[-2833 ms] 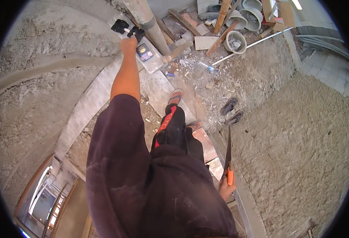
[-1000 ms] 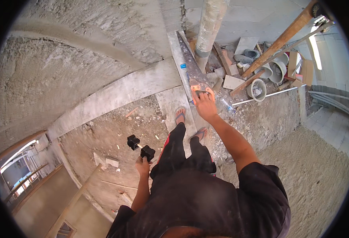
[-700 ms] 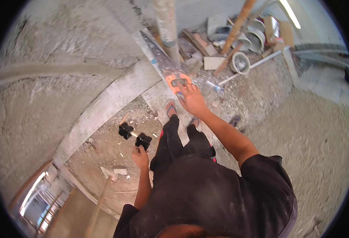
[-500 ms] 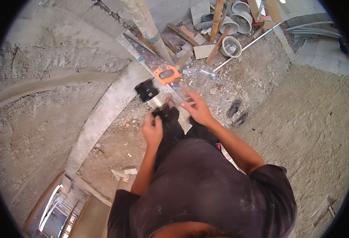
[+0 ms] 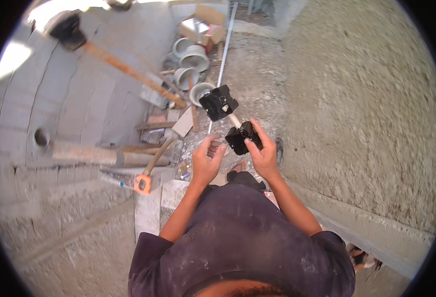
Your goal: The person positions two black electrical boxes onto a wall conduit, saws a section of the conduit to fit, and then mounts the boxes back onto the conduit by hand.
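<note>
So the big change: the black two-block clamp tool (image 5: 230, 119) has switched hands. Half a second ago our left hand was carrying it up toward the right; now our right hand (image 5: 262, 157) has the grip closed around the near block, fingers wrapped over its top, with the pale rod running up and away to the far block, which hangs free in the air. Our left hand (image 5: 206, 163) has let go and sits just beside the near block, fingers apart and curled, palm turned toward it, touching nothing that we can make out.

The other thing that changed is the orange-handled saw (image 5: 137, 182). A second ago our right hand was on its handle; now it lies on the concrete ledge (image 5: 148, 218) to the left, well apart from both hands, blade pointing further left.

We'd read that as the saw being parked for now and both hands being freed for the clamp tool, held in front of the chest over the rubble floor (image 5: 247, 74).

Further out: a pile of grey pipe fittings (image 5: 190, 62) and a cardboard box (image 5: 205, 22) at the far end, loose timber (image 5: 129, 72) leaning across the block wall on the left, and a rough plastered wall (image 5: 366, 99) on the right.
</note>
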Tool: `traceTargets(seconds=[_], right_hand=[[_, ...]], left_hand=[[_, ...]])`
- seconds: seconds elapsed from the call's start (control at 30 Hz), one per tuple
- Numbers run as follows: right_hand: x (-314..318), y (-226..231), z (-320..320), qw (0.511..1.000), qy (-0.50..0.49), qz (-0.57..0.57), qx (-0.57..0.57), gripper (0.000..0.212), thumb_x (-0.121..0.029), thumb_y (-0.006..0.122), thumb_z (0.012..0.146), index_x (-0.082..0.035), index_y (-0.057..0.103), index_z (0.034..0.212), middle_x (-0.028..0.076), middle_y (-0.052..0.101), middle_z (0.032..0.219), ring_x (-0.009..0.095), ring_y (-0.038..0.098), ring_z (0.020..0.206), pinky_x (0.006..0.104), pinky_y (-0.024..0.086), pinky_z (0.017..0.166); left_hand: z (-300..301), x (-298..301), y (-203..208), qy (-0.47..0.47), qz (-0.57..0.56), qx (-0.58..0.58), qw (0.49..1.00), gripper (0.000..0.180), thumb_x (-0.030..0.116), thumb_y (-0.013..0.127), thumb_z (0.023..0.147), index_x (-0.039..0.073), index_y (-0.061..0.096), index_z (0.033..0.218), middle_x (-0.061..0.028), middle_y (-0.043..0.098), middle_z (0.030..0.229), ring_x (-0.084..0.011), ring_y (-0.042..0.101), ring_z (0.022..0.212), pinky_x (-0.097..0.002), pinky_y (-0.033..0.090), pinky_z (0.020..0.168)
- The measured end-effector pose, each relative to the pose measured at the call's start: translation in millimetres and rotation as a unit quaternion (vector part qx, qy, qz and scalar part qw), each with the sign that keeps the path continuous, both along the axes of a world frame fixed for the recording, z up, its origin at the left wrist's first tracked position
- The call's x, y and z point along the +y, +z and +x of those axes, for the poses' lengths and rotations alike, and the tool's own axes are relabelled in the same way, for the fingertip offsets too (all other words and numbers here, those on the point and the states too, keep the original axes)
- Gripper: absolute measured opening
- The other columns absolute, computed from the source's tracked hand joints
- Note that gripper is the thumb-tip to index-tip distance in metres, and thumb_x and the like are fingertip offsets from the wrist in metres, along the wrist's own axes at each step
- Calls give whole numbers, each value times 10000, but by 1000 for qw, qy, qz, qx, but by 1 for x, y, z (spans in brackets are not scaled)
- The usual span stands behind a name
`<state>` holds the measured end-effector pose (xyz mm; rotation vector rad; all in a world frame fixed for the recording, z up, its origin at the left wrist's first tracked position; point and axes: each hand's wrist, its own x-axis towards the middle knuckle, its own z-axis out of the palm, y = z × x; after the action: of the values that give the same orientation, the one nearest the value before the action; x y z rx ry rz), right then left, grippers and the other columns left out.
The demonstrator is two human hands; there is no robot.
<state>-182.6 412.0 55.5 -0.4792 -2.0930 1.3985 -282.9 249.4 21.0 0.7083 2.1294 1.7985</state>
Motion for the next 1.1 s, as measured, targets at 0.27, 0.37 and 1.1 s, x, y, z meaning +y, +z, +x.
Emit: traceTargets(seconds=[0.27,0.37,1.1], right_hand=[[164,100,105,981,-182,-62,13,479,-73,662,907,2,589,1375,88,679,1148,127,605,1029,274,470,929],[189,136,142,976,-206,-64,33,486,-60,658,872,-26,621,1355,76,683,1141,133,605,1032,283,470,937],[202,330,195,488,-780,388,-54,509,28,667,783,-41,658,1288,93,605,1305,201,580,1154,345,508,916]], left_hand=[[-25,175,76,-171,21,149,974,591,92,805,799,41,563,1336,-135,609,1257,-208,641,977,-315,527,737],[-36,244,150,-268,57,290,917,793,74,847,705,70,505,1421,-158,505,1426,-302,578,1181,-388,513,904],[153,596,368,-485,592,375,523,800,130,932,496,116,604,1226,-107,496,1425,-334,410,1366,-511,282,1154]])
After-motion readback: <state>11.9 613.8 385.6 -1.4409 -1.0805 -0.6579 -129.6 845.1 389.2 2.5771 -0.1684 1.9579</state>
